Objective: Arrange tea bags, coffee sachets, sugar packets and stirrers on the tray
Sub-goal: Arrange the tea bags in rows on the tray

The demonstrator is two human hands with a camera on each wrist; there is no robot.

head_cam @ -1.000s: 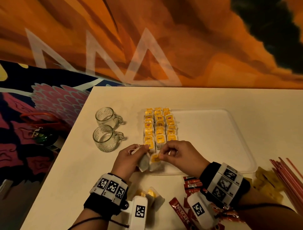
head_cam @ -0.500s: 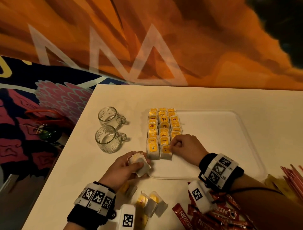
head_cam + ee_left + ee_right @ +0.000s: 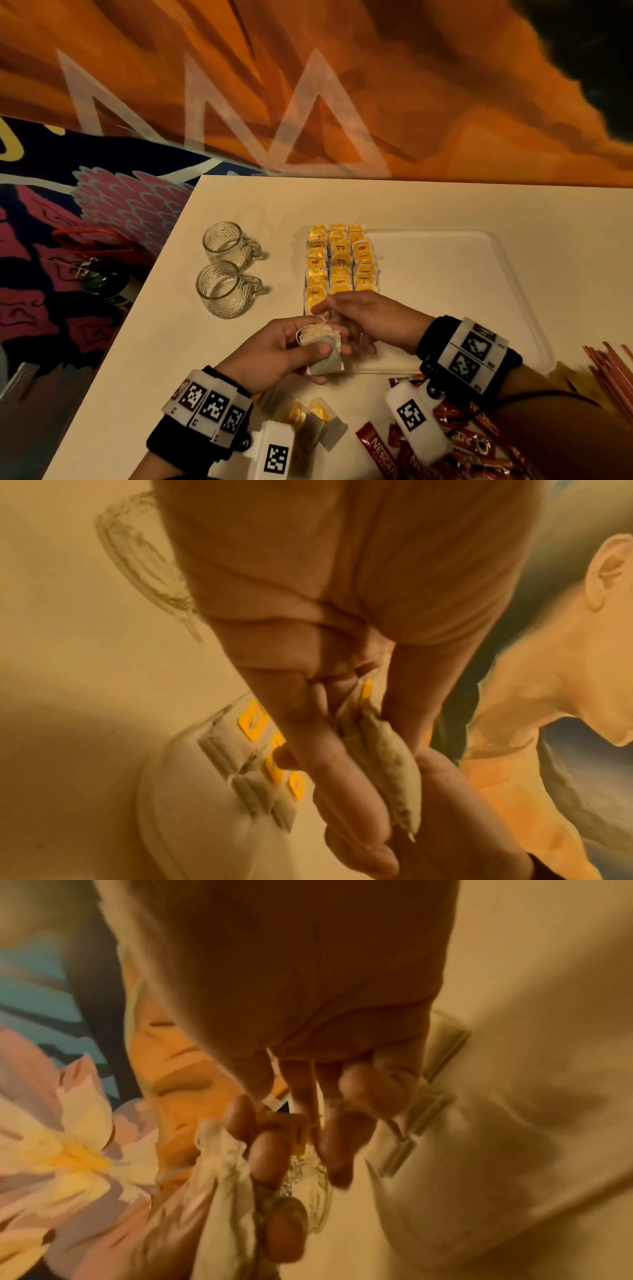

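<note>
My left hand (image 3: 327,353) grips a small bunch of tea bags (image 3: 323,356) just over the near left corner of the white tray (image 3: 445,291). In the left wrist view the bunch (image 3: 390,764) sits edge-on between thumb and fingers. My right hand (image 3: 323,310) reaches in from the right and pinches the top of the tea bag bunch at its string. The right wrist view shows the pale tea bag paper (image 3: 219,1164) close to the right fingertips (image 3: 337,1150). Three columns of yellow-tagged tea bags (image 3: 340,263) fill the tray's left side.
Two glass mugs (image 3: 224,267) stand left of the tray. Loose tea bags (image 3: 315,421) lie near the table's front edge, with red coffee sachets (image 3: 455,445) to their right. Yellow sugar packets (image 3: 565,377) and red stirrers (image 3: 609,370) lie at the far right.
My right hand set a tea bag at the near end of the middle column, then came back to the bunch. The left hand moved slightly right to meet it.
</note>
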